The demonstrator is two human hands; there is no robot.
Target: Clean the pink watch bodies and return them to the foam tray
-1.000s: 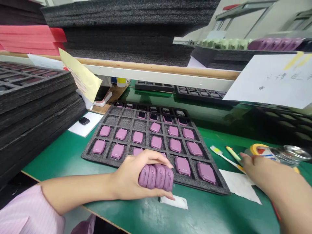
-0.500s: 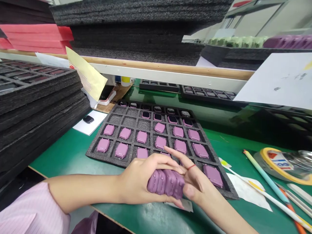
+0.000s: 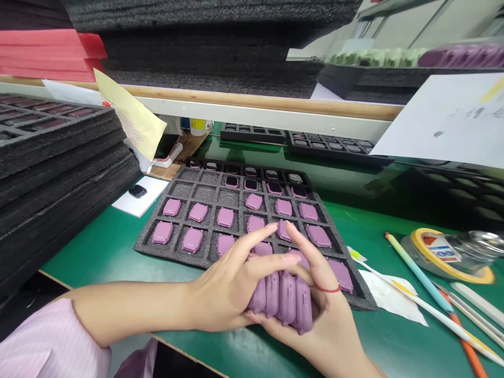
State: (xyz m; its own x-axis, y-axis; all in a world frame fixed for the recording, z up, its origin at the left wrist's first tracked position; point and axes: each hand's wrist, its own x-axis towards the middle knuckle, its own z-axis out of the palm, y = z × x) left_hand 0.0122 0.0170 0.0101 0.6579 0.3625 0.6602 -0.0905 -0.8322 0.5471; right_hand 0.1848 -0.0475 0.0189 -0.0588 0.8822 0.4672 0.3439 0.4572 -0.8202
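Closest to me, my left hand (image 3: 228,286) and right hand (image 3: 323,325) meet over the front edge of the green tabletop (image 3: 102,247), with a row of 4 purple cases (image 3: 283,299) held between them. My left thumb lies across the top of the row and the palm closes in from 9 o'clock. My right palm cups the row from underneath at 5 o'clock, and its fingers (image 3: 307,252) stand up loosely behind the row. My left index finger is lifted and not gripping.

I judge these cases to be light, hard moulded plastic, smooth and probably a little slippery. Since 4 loose pieces stand on edge side by side, they could fan out or 1 could squirt free. The safest hold seems to be pressing the 2 end pieces inward with a palm kept below, gripping the flat sides rather than the rounded corners.

Just beyond, at 12 o'clock, the black foam tray (image 3: 157,251) holds more purple cases, 1 per pocket, and several pockets at its far left are bare. At 3 o'clock lie pens (image 3: 413,268) and a tape roll (image 3: 444,254). At 9 o'clock stands a stack of foam trays (image 3: 59,168).
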